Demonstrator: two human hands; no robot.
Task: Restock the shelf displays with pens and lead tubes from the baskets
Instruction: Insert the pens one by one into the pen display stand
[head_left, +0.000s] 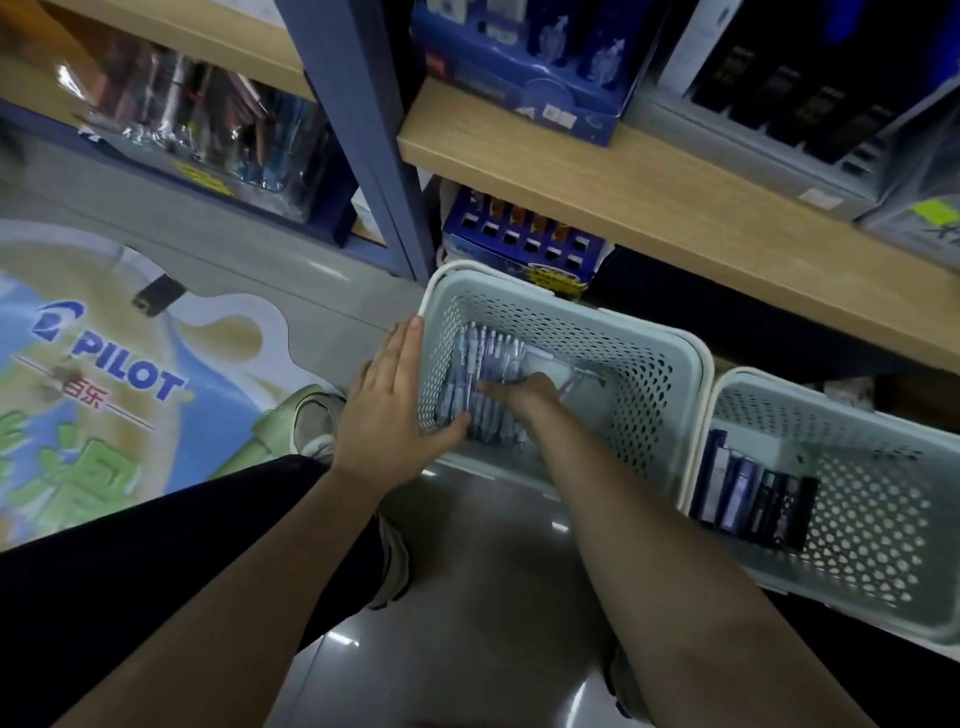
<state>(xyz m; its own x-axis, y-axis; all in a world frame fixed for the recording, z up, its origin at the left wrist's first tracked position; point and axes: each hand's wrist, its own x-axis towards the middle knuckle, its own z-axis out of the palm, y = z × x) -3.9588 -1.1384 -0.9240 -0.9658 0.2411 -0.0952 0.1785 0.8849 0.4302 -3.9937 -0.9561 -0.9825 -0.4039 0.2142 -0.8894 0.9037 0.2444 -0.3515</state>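
A pale green perforated basket (649, 332) stands on the floor under the shelf, with a heap of blue-and-white pens (483, 364) in it. My right hand (524, 392) reaches down inside it, its fingers on the pens; whether they curl round any is hidden. My left hand (389, 405) lies flat against the basket's left wall, fingers straight, thumb hooked at the lower rim. A second basket (857, 519) to the right holds dark blue and black lead tube packs (748, 499).
A wooden shelf (675, 208) runs above the baskets with blue display boxes (524, 67) on it. A blue pen display (519, 244) stands beneath it, behind the basket. A blue shelf post (374, 156) rises at centre. A Pilot floor sticker (119, 364) lies left, by my shoe (301, 415).
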